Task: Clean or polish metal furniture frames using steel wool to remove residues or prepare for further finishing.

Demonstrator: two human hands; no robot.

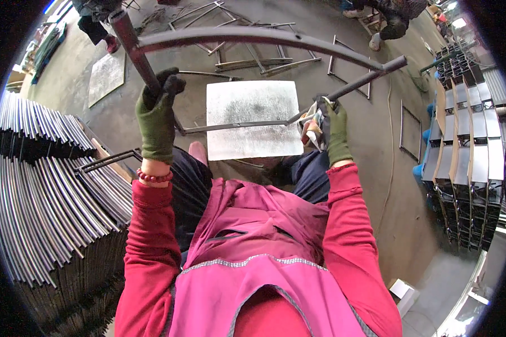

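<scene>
Metal frame (pixel 225 36) clamped in left fingers (pixel 174 85); right fingers (pixel 336 109), partly hidden, clutching rag (pixel 311 130).

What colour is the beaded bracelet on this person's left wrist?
The bracelet is dark red; it shows best in the head view.

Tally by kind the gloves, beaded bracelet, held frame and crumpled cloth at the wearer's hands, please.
Green gloves: 2
Red beaded bracelet: 1
Metal frame: 1
Crumpled cloth: 1
Total: 5
</scene>
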